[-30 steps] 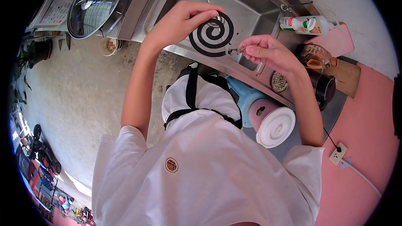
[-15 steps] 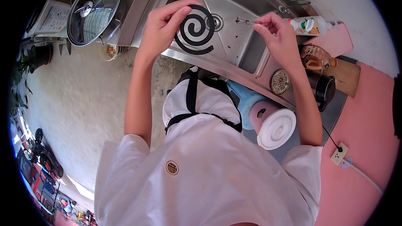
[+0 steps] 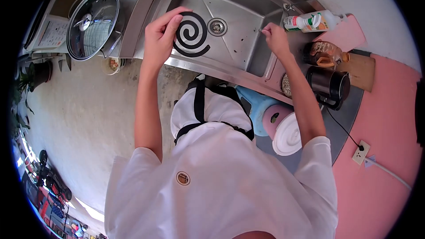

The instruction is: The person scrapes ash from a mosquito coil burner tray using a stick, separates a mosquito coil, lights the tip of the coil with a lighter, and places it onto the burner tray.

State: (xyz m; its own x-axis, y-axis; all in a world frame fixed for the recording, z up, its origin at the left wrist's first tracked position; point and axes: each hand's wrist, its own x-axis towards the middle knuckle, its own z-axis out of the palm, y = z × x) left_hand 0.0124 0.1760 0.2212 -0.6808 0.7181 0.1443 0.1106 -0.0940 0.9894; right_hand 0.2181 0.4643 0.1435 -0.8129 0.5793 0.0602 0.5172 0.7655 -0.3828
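Observation:
A black mosquito coil [image 3: 191, 34] is pinched at its outer left edge between the thumb and fingers of my left hand [image 3: 160, 35]. It hangs over the sink [image 3: 234, 64], flat side toward me. My right hand [image 3: 276, 40] is closed above the sink's right part. A small tip of a thin metal piece [image 3: 261, 30] seems to show by its fingertips; my fingers hide the rest. Between the hands lies the drain [image 3: 217, 27], with a few dark crumbs on the sink floor.
A glass-lidded pot [image 3: 93, 24] stands left of the sink. On the right are a white bottle [image 3: 325, 21], a pink board [image 3: 349, 33], a brown jug [image 3: 323, 54] and a dark kettle [image 3: 325, 82]. A lidded bin [image 3: 287, 135] stands below the counter.
My right hand has turned and closed further, so the thin metal piece that stuck out leftward is now mostly hidden. The view has shifted slightly; my left hand keeps its pinch on the coil.

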